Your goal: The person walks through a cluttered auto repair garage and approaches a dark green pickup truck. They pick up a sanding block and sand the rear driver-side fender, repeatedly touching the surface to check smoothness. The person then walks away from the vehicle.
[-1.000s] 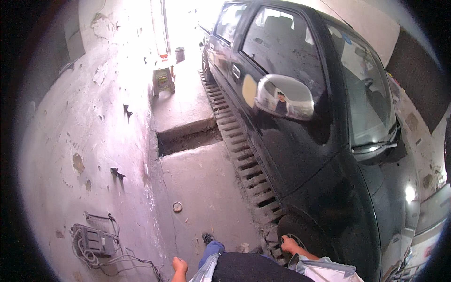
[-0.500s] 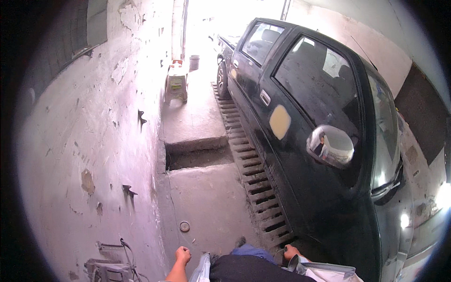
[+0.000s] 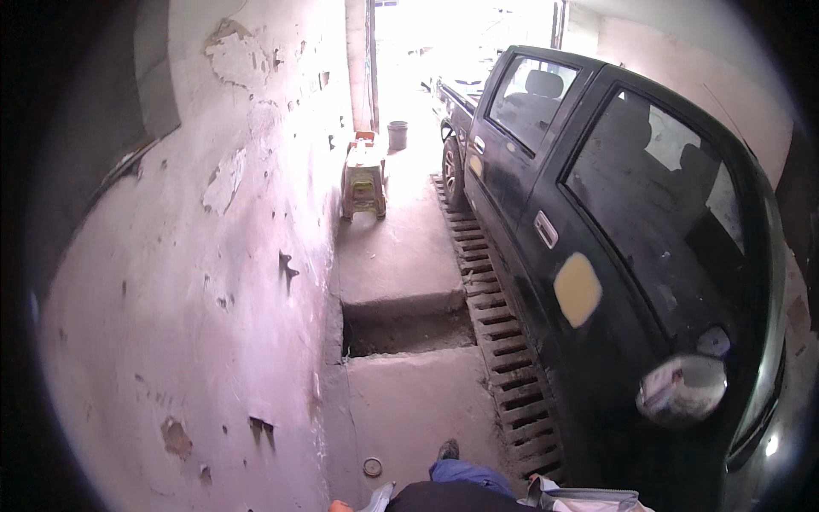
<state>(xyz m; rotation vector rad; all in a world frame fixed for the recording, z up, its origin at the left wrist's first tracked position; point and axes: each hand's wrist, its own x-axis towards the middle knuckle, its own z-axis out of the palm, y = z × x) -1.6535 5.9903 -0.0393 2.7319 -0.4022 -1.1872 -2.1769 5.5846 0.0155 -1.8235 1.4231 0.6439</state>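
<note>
Only a sliver of my left hand (image 3: 339, 506) shows at the lower edge, beside the pink wall; its fingers are hidden. My right hand is out of the picture. My blue-trousered leg (image 3: 465, 474) and dark shoe (image 3: 448, 449) stand on the concrete floor (image 3: 409, 401). A pale cloth or sheet (image 3: 589, 498) lies at the bottom edge by my right side. Close on my right is a dark pickup truck (image 3: 614, 222) with a yellowish patch (image 3: 577, 288) on its door and a chrome side mirror (image 3: 681, 390).
A metal grating (image 3: 503, 341) runs under the truck's side. An open pit gap (image 3: 405, 328) cuts across the concrete walkway. A small round lid (image 3: 372, 467) lies near my foot. Farther on stand a plastic stool (image 3: 364, 183) and a grey bucket (image 3: 397, 135). The peeling wall (image 3: 213, 282) closes the left.
The view has swung up and along the truck; the mirror has slid to the lower right. Both hands, seen at the lower edge before, have dropped almost out of the picture.
</note>
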